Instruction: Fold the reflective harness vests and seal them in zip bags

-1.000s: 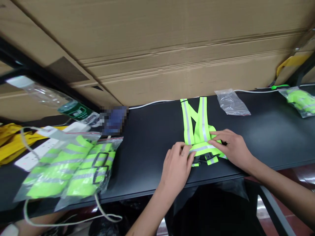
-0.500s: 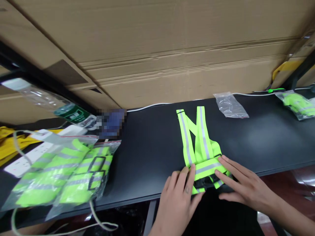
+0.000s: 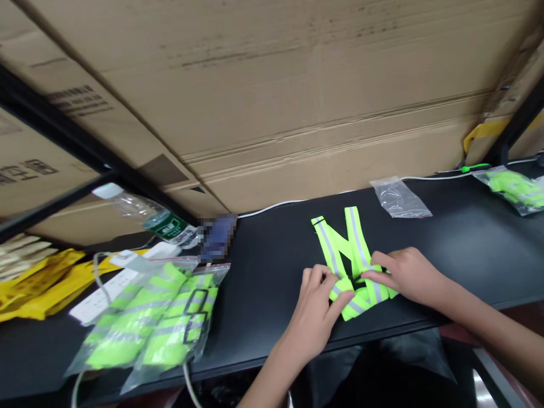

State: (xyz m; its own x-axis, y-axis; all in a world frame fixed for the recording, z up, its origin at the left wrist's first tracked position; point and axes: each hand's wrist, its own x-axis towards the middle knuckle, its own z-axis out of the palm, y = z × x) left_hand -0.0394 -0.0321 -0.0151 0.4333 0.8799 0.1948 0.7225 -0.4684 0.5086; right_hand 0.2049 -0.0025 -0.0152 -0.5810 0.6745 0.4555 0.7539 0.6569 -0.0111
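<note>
A neon-yellow reflective vest (image 3: 359,243) made of straps with grey stripes lies on the black table (image 3: 263,294), its two shoulder straps pointing away from me. My left hand (image 3: 317,309) grips the folded band at its lower left between thumb and fingers. On the right side, my right hand (image 3: 402,275) pinches the vest near the base of the right strap. The lower part is folded up over itself, and the fingertips of both hands partly cover it. Behind the vest lies a clear zip bag (image 3: 399,197), flat on the table.
Bagged vests (image 3: 148,317) lie at the left, by a white power strip (image 3: 123,283) and yellow packaging (image 3: 46,283). A plastic bottle (image 3: 148,215) leans near a blurred-out blue object (image 3: 217,238). Another bagged vest (image 3: 514,187) sits far right. Cardboard (image 3: 297,113) walls the back.
Both hands have moved from lying spread on the vest to gripping it. The lower band and its dark buckle part have been folded upward. The camera view has shifted a little.
</note>
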